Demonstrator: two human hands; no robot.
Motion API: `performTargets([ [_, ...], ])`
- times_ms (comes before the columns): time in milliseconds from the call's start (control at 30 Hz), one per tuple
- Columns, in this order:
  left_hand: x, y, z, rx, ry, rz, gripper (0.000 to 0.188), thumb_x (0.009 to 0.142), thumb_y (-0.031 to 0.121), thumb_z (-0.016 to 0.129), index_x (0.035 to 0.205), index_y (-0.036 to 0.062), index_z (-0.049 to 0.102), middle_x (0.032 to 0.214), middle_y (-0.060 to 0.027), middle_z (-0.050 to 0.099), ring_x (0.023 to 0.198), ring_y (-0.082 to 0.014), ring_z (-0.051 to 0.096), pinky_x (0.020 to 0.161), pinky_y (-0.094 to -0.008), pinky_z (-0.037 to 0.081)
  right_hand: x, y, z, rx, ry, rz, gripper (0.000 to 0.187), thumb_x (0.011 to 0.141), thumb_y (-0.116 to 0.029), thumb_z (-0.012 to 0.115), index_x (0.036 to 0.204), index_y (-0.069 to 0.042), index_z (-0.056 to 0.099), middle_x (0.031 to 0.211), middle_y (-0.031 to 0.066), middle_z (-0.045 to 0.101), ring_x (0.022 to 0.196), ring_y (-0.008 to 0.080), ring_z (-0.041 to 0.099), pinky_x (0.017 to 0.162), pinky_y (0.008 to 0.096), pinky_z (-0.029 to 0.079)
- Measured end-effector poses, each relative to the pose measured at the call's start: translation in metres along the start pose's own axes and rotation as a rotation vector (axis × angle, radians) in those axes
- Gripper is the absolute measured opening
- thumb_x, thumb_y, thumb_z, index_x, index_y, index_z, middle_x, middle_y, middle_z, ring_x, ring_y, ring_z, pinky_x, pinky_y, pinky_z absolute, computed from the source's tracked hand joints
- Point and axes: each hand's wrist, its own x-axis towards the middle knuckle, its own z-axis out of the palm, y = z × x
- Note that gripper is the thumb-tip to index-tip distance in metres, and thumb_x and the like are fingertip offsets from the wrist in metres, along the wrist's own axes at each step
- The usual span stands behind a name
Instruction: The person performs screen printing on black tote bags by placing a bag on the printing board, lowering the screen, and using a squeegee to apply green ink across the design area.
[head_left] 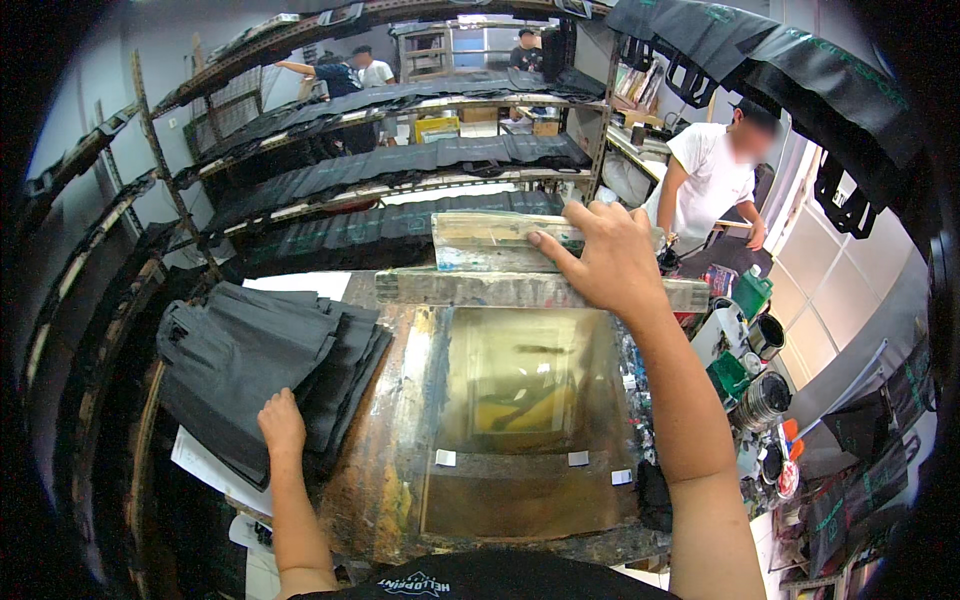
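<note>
My left hand point(282, 418) lies on a fanned stack of black fabric bags point(250, 350) at the left of the worktable, its fingers curled and closed on the top bag. My right hand point(612, 255) reaches to the far side, thumb on the near face of a paint-stained wooden squeegee point(480, 243) and fingers over its top. Just below the squeegee runs a thick, stained wooden frame bar point(450, 290). Between my arms a glossy yellowish printing surface point(515, 400) shows a paler rectangle and small white tape pieces point(445, 458).
Racks hung with black bags point(390, 165) curve across the back and left. Paint cans point(762, 400), a green bottle point(752, 290) and other containers crowd the table's right edge. A person in a white shirt point(708, 175) stands at the right, and others are farther back.
</note>
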Motion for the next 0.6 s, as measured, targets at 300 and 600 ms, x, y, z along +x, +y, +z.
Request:
performTargets([
  [300, 0.024, -0.017, -0.029, 0.085, 0.079, 0.04, 0.009, 0.101, 0.009, 0.056, 0.094, 0.0087, 0.062, 0.083, -0.0106, 0.073, 0.079, -0.0306, 0.076, 0.071, -0.0415, 0.06, -0.001, 0.003, 0.004, 0.03, 0.047, -0.003, 0.057, 0.098, -0.063, 0.062, 0.095, -0.007, 0.074, 0.09, 0.0161, 0.07, 0.095, 0.0339, 0.065, 0.09, 0.0495, 0.042],
  [600, 0.031, -0.027, -0.037, 0.025, 0.106, 0.072, 0.012, 0.103, 0.009, 0.054, 0.094, 0.0052, 0.061, 0.085, -0.0148, 0.073, 0.083, -0.0339, 0.076, 0.073, -0.046, 0.06, 0.0, 0.003, -0.001, 0.039, -0.009, -0.002, 0.06, 0.1, -0.064, 0.058, 0.098, -0.006, 0.074, 0.092, 0.0149, 0.071, 0.096, 0.0337, 0.065, 0.092, 0.0502, 0.043],
])
